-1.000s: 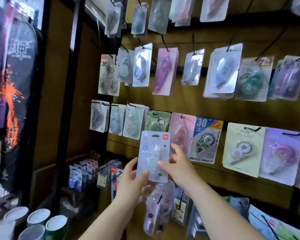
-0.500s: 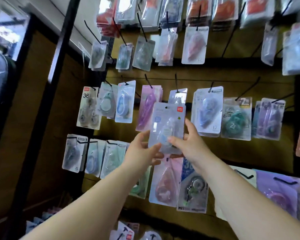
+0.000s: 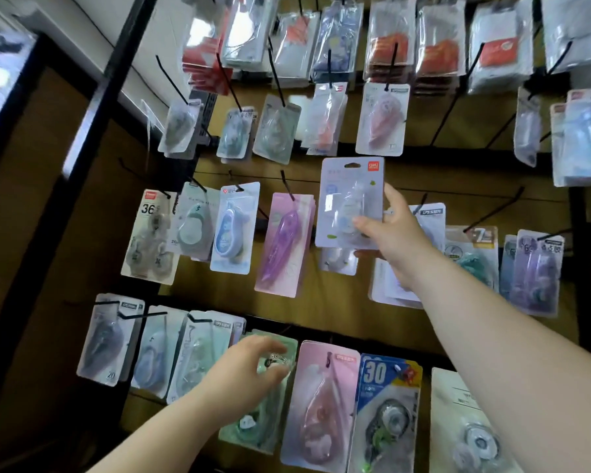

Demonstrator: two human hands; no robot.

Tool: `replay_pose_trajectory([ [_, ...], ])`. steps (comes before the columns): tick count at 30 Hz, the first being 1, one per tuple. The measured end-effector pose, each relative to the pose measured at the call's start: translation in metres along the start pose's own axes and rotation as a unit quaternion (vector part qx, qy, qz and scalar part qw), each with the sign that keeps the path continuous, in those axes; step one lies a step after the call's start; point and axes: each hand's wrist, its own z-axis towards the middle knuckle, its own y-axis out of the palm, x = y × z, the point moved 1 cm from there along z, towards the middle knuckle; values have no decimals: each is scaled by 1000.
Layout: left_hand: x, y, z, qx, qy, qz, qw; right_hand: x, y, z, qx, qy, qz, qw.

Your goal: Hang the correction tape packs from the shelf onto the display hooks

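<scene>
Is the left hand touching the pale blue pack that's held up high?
Apart. The head view shows the left hand low by the bottom row, far below the pale blue pack.

The right hand's (image 3: 400, 241) fingers (image 3: 392, 199) hide behind the correction tape pack (image 3: 350, 199) (print blurred).

2 bare arms are being shown, the left forearm (image 3: 171, 435) and the right forearm (image 3: 492, 343), both smooth and rounded. The left hand (image 3: 249, 367) and right hand (image 3: 393, 240) are being seen bare too, with short, plump fingers.
</scene>
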Motion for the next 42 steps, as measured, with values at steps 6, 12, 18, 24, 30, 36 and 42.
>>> replay_pose_trajectory([
  [6,-14,2,-5,8,34,4,999,1,10,9,18,30,-30,999],
  [12,-18,5,-6,30,52,-1,998,12,14,9,40,53,-29,997],
  [18,-20,6,-7,42,67,-4,997,27,15,15,93,78,-74,990],
  [24,-22,5,-9,49,65,-8,997,50,20,28,130,77,-144,978],
  [30,-27,8,-8,43,71,-9,997,69,26,36,156,78,-182,968],
  [36,-27,8,-7,43,67,-10,997,81,37,44,185,93,-253,945],
  [42,-24,4,-8,48,54,-1,997,77,41,23,164,128,-336,919],
])
